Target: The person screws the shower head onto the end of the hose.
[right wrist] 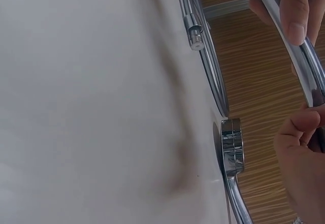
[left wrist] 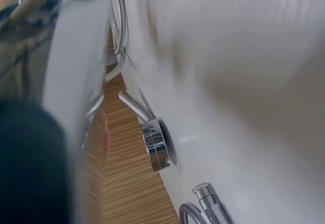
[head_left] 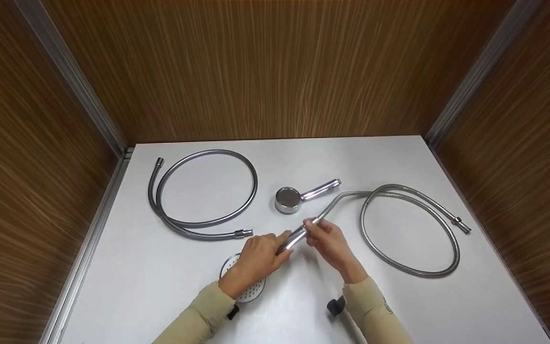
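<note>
My left hand (head_left: 260,255) grips the chrome handle of a shower head (head_left: 251,292) above the table. Its round, perforated white face shows partly from beneath my left wrist; in the left wrist view its chrome body (left wrist: 76,46) looms large and blurred. My right hand (head_left: 330,243) pinches the far end of that handle, where a ribbed metal shower hose (head_left: 331,206) meets it. Fingers hide the joint itself, so I cannot tell whether the two are screwed together. In the right wrist view the right hand (right wrist: 302,155) is below the left fingers (right wrist: 294,18) on the handle (right wrist: 299,64).
Behind the hands a smaller shower head (head_left: 288,199) lies on the white table (head_left: 160,282). A second, darker hose (head_left: 255,184) is coiled at the left. The held hose's loop (head_left: 455,253) rests at the right. Wood-grain panels (head_left: 275,71) enclose the back and sides.
</note>
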Available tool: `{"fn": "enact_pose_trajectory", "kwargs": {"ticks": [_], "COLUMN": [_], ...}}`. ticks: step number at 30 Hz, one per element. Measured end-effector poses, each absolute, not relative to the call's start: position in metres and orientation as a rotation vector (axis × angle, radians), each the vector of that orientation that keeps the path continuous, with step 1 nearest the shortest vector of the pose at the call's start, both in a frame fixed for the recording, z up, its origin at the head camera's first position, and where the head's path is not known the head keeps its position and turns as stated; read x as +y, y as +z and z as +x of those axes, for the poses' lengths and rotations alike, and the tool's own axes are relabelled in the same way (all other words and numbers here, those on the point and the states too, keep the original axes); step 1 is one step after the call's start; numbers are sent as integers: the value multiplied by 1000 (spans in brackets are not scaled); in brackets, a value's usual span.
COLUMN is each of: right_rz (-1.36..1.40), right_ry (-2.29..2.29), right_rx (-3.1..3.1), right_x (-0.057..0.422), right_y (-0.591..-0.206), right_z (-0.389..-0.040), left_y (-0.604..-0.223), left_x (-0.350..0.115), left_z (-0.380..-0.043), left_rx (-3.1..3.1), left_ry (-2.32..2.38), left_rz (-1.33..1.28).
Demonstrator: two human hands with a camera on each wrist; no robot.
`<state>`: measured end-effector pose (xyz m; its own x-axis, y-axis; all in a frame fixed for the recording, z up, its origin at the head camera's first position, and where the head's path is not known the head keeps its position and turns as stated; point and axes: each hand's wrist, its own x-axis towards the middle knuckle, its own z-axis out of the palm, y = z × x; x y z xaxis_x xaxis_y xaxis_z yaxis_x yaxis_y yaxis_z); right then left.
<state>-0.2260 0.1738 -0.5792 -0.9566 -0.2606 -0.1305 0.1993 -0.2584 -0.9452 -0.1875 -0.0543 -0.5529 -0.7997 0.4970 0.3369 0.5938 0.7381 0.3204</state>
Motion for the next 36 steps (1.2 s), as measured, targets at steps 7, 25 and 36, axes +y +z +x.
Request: {"fn": "enact_pose_trajectory", "kwargs": {"ticks": [7,25,36], "right_rz": [-69,-107,-52], "right_ry": [-2360,-2369,-2297], "right_rx": [1634,1575,1717], "right_x": [170,175,173], "right_y": [-579,-577,-578], "right_z": [-226,-226,-226], "left_y": [-554,-556,-553], "left_x": [-56,-56,-58], "left_z": [-188,-189,-188], "left_rx": [-2692,-2682,-2702], "left_ry": [-628,-645,-623], "left_rz": [-868,-839,-856]}}
